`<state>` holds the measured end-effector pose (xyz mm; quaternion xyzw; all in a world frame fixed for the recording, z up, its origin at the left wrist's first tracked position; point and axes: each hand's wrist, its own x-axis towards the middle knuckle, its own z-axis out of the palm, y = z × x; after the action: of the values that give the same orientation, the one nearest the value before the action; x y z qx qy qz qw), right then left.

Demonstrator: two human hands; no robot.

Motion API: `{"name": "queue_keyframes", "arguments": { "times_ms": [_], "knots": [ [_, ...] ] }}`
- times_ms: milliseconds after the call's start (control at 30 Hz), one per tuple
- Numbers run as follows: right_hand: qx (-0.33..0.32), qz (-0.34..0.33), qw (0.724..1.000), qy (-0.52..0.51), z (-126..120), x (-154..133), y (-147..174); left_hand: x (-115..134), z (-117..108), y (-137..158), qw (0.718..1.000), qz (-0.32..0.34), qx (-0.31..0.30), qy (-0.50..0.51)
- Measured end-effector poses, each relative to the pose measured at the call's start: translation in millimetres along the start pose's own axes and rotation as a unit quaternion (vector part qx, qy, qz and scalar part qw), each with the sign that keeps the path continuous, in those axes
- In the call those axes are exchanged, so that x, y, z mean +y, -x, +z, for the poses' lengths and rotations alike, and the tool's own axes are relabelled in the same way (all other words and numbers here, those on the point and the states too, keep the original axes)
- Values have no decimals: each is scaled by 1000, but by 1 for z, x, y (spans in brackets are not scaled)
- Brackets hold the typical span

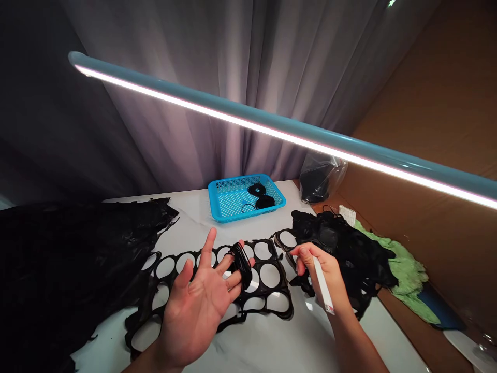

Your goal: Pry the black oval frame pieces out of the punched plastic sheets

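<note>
My left hand [200,311] is turned palm up, with the thumb and index finger spread. A bundle of thin black rings [242,268] is looped round its other fingers. My right hand [330,269] is closed round a slim white-handled tool [321,285], whose working tip I cannot make out. Beneath and beyond the left hand lies a black sheet with rows of round holes [254,296], the white table [287,342] showing through them. Close to the right hand is a heap of black cut scraps [349,246].
A blue basket [215,207] at the back holds several black pieces. Black sheet material [77,264] covers the left side. On the right are a green cloth [407,269], a clear plastic bag [322,178] and a brown panel [435,134]. A lit tube lamp [248,114] crosses overhead.
</note>
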<state>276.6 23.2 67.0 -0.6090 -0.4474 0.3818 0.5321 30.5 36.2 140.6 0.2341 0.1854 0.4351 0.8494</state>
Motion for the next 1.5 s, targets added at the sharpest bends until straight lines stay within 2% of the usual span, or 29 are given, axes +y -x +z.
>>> {"name": "queue_keyframes", "arguments": {
  "times_ms": [133,200,233,267,300,367,433,467,533,600,633,700,767,1000,1233,1333,1500],
  "knots": [
    [-38,-5,999,15,7,0,3,-4,-4,1,999,8,-7,-46],
    [-54,-3,999,5,11,-2,4,-7,-9,4,989,34,-28,-140],
    [-61,3,998,-13,13,-3,5,-7,-12,6,972,54,-47,-222],
    [-70,14,996,-45,16,-5,6,-7,-15,8,940,76,-75,-323],
    [-84,32,992,-93,19,-6,7,-7,-17,10,890,94,-113,-432],
    [-133,86,964,-213,25,-10,11,-4,-19,11,749,100,-205,-622],
    [-194,139,917,-318,33,-13,16,-1,-19,9,612,80,-285,-733],
    [-224,161,894,-353,36,-15,19,0,-18,8,558,70,-312,-766],
    [-273,195,856,-393,41,-17,23,0,-17,5,477,63,-335,-810],
    [-306,216,831,-412,44,-19,27,-2,-18,3,424,64,-341,-837],
    [-316,222,823,-418,45,-19,28,-3,-19,3,407,66,-341,-845],
    [-326,224,813,-428,45,-18,29,-6,-20,3,388,72,-338,-854],
    [-332,225,807,-433,45,-18,29,-9,-22,4,384,81,-332,-858],
    [-340,215,812,-423,41,-18,29,-14,-19,7,401,116,-319,-851],
    [-342,193,819,-418,35,-20,31,-15,-17,3,364,93,-339,-862],
    [-347,189,817,-421,35,-20,31,-16,-19,3,367,99,-340,-860],
    [-346,184,813,-430,33,-18,32,-16,-21,3,395,120,-334,-847]
  ]
}}
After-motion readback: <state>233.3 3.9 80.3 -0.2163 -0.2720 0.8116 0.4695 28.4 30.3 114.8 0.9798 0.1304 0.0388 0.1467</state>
